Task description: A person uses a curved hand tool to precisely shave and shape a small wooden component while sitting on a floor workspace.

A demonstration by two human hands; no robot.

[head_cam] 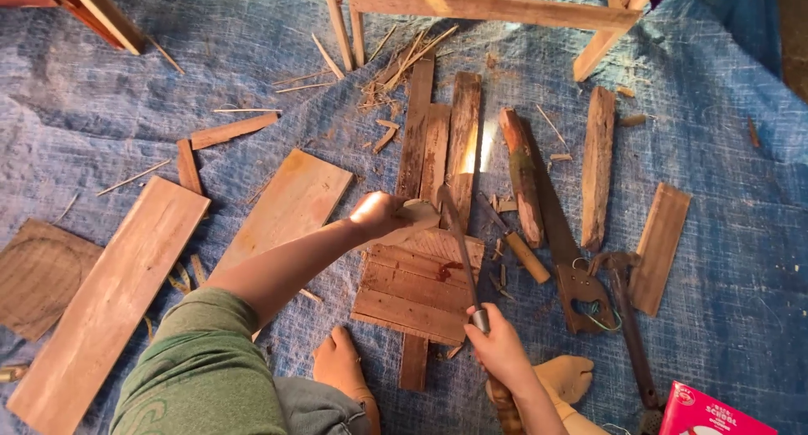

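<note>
A small pale wooden piece (414,214) is held upright at the far edge of a square pallet-like board of nailed reddish slats (417,290), which lies on a blue woven tarpaulin (724,149). The left hand (379,214) closes its fingers around this piece. The right hand (498,347) grips the handle of a long dark-bladed knife (459,241), whose blade slants up toward the piece; whether the edge touches it cannot be told. Just right of the board lie a short round wooden peg (528,257), a handsaw with a brown wooden handle (566,250) and a rusty claw hammer (627,317). Weathered planks (438,140) extend beyond the board; a broad pale plank (109,300) lies far left.
</note>
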